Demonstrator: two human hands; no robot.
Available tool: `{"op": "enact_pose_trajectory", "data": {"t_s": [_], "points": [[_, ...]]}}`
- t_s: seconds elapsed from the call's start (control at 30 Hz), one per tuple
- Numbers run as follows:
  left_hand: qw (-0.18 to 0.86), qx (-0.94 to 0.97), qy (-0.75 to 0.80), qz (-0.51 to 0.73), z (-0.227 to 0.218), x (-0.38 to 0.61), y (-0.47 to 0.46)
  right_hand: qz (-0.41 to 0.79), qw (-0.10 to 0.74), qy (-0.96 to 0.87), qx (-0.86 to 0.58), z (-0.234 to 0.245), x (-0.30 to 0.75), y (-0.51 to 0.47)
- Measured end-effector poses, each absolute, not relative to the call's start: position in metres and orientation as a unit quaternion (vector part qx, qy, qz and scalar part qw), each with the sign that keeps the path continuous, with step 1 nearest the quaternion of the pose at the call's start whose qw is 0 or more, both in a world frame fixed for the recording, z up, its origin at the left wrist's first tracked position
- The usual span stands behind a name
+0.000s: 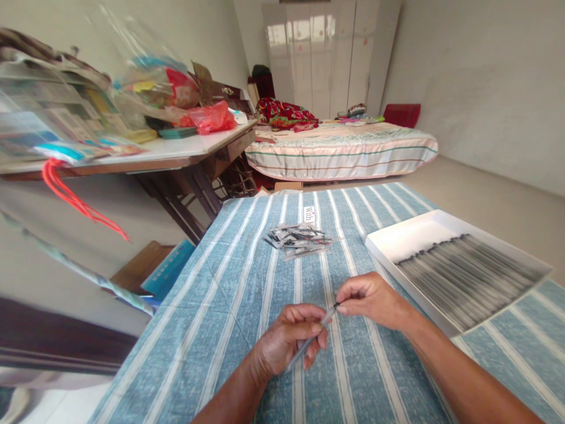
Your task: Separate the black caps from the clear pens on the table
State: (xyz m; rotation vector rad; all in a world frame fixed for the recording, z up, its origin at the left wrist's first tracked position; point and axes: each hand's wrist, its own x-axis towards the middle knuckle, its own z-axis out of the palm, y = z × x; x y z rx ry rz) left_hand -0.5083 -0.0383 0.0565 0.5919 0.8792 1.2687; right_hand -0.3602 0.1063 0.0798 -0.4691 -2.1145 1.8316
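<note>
My left hand [289, 341] is closed around a thin clear pen barrel [309, 344] that slants up to the right. My right hand [368, 300] pinches the barrel's dark upper tip [336, 305] between thumb and fingers. Both hands hover over a blue cloth with white stripes [247, 306]. Beyond them lies a small pile of clear-and-black pen parts [298, 239]. A shallow white box [397, 238] at my right holds several dark thin rods [468, 274] laid side by side.
A wooden desk [176, 154] at the left carries plastic bags, papers and a red bag [210, 118]. A bed with a striped cover [339, 150] stands behind, with white wardrobes [326, 53] at the far wall. Boxes sit on the floor at left.
</note>
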Motion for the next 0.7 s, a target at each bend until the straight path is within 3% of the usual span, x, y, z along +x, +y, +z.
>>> {"op": "enact_pose_trajectory", "data": {"t_s": [0.27, 0.7], "points": [[0.686, 0.261, 0.398, 0.55, 0.0554, -0.5091, -0.0395, 0.6, 0.129, -0.774, -0.156, 0.0836, -0.36, 0.104], [0.716, 0.264, 0.384, 0.52, 0.0556, -0.511, -0.042, 0.635, 0.065, -0.759, -0.127, 0.0816, -0.3595, 0.1071]]}}
